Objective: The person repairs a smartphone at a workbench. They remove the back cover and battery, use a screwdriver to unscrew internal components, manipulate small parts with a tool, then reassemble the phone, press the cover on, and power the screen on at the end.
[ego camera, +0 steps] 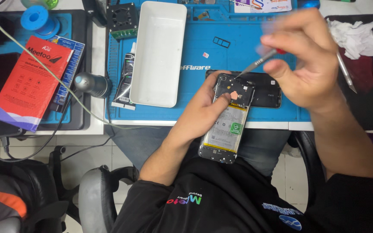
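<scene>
Opened phone (pixel 229 125): back cover off, battery and board exposed. Long axis runs near-vertical in the head view, tilted slightly right at the top. Top end, with the board, points away from the person and overlaps the bench edge; bottom end points toward the person's lap. Held off the bench (pixel 195 51) surface, over the front edge.

Left hand (pixel 201 110): wrapped around the phone's left side, thumb across the upper battery area, holding it.

Right hand (pixel 301 60): pinched closed on a thin metal screwdriver (pixel 255 64), motion-blurred. Tip points down-left and sits at the phone's top edge.

A black back cover (pixel 266 88) lies flat on the blue mat, just behind the phone.

Packages and labels:
- Red rectangular box (pixel 29 82), white lower corner, far left, lying tilted.
- Blue flat pack (pixel 72 64) under the red box's right side.
- 1 black glue tube (pixel 125 77), white label, left of the white tray (pixel 158 51).
- White battery label with a green square patch.

Crumpled white tissue (pixel 357 36) at upper right.
</scene>
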{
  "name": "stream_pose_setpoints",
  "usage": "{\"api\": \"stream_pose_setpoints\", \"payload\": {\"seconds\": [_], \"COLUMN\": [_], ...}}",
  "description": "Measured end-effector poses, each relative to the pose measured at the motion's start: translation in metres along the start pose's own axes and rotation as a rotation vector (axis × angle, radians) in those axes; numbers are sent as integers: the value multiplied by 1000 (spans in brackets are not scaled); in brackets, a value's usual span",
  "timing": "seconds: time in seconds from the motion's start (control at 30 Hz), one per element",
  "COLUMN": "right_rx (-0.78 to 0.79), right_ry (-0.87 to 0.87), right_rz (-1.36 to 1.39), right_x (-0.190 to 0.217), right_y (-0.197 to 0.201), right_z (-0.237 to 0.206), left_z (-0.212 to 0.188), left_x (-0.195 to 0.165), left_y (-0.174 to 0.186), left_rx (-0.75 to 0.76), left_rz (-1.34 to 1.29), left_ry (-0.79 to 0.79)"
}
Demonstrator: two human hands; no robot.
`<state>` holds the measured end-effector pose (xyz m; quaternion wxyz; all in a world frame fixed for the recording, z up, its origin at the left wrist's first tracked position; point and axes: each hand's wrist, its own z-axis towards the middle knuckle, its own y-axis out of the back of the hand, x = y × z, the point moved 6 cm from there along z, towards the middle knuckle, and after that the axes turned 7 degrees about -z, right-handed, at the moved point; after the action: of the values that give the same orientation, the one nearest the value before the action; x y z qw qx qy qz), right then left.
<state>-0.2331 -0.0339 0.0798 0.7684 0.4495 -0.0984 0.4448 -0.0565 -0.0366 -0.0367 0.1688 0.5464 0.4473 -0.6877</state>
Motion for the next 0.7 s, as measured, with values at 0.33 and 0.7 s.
{"api": "stream_pose_setpoints", "payload": {"seconds": [0.33,0.7], "right_rx": [139,147], "right_ry": [133,-72], "right_rz": [13,-202], "right_x": [16,-40], "right_y": [-14,14], "right_z": [-1,-74], "left_z": [1,-6], "left_x": [-3,-17], "left_y": [0,19], "left_rx": [-8,-158], "left_rz": [34,-308], "left_ry": [-39,-46]}}
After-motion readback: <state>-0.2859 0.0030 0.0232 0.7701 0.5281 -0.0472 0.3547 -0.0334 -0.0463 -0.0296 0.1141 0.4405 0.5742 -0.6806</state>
